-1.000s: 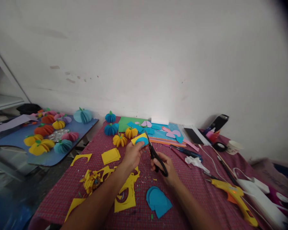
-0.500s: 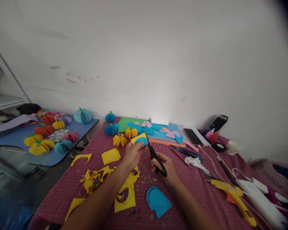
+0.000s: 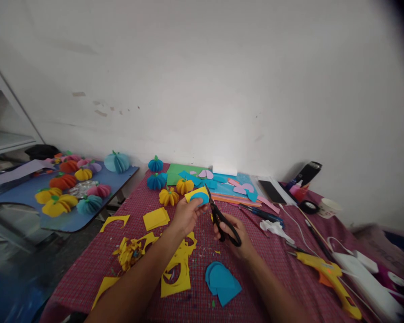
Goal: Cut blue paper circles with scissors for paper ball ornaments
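Between its thumb and fingers my left hand (image 3: 188,214) pinches a yellow paper piece (image 3: 191,194) with a round blue paper piece (image 3: 198,196) on top. My right hand (image 3: 234,234) has its fingers in the handles of black scissors (image 3: 218,216). The blades point up and away, close beside the right edge of the held paper. Below the hands, blue paper pieces (image 3: 222,282) lie on the checked cloth. Yellow scraps with round holes (image 3: 180,287) spread under my left forearm, next to a crumpled yellow heap (image 3: 128,253). A small yellow paper stack (image 3: 155,219) lies to the left.
Blue and yellow paper pumpkins (image 3: 169,196) stand behind my left hand. More pumpkins (image 3: 62,181) cover the blue side table (image 3: 121,184). On the right lie a yellow glue gun (image 3: 330,278), a white power strip (image 3: 366,287), a phone (image 3: 272,192), a paper cup (image 3: 329,208) and a black bottle (image 3: 308,174).
The scissors' handles have swung slightly right and spread further apart, with my right hand opening along with them. My left hand holds the paper almost where it was.
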The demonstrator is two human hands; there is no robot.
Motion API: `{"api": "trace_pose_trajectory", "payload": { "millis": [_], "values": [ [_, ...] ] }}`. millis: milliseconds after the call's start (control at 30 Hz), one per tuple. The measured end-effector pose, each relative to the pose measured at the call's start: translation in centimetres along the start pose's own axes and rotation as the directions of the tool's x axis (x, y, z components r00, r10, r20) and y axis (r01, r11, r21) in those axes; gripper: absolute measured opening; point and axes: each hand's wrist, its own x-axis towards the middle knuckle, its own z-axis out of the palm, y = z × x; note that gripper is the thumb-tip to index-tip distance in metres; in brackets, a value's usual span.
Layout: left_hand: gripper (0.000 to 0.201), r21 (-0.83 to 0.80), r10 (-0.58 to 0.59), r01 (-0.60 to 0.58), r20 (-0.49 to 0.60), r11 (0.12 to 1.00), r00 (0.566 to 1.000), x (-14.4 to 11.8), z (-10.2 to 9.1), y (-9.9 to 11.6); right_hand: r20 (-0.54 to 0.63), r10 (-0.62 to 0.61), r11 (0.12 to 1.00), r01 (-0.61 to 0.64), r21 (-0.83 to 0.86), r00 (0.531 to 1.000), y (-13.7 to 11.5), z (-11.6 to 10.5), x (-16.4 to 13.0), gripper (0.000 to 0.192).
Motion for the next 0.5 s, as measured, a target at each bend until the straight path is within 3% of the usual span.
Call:
{"api": "trace_pose_trajectory", "payload": {
  "millis": [500],
  "values": [
    [0.034,-0.050,0.000,-0.003,-0.054,0.999,0.999,-0.16,0.17,0.04,0.006,-0.012,1.000,0.012,0.008,1.000,0.34,0.77,-0.08,0.030]
  ]
}}
